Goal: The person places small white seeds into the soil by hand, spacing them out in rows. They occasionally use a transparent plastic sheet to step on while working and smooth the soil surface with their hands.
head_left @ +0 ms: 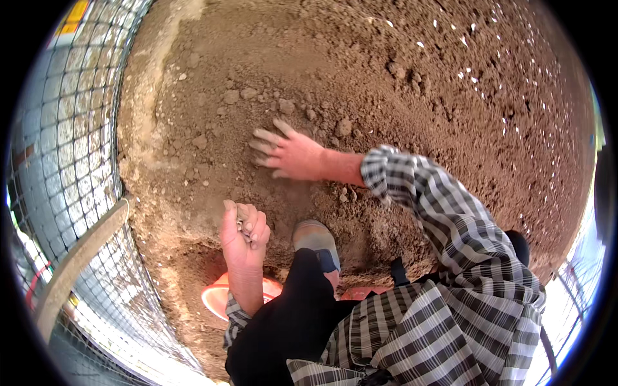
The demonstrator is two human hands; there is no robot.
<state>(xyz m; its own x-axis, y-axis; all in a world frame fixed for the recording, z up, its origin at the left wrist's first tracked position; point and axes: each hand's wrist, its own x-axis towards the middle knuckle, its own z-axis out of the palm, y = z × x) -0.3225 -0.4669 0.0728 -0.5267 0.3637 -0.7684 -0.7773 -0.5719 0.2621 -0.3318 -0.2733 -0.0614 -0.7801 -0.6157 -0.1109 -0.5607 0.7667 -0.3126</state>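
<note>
My right hand (pixel 294 153) lies palm down on the loose brown soil (pixel 270 62), its fingers spread and dusty with earth, holding nothing. Nearer my body, my left hand (pixel 245 231) is raised with the palm up and the fingers curled in. Several small pale pieces, perhaps seeds or bits of garlic, show between its fingers. Below the left wrist stands an orange plastic basin (pixel 215 294), partly hidden by my forearm and leg. My shoe (pixel 315 236) rests on the soil between the two arms.
Black mesh netting (pixel 82 96) and a wooden post (pixel 79 255) border the soil at left. Clods (pixel 343 127) lie beyond my right hand. Many small white pieces (pixel 464 41) dot the soil at upper right. Part of another red object (pixel 362 292) shows beside my knee.
</note>
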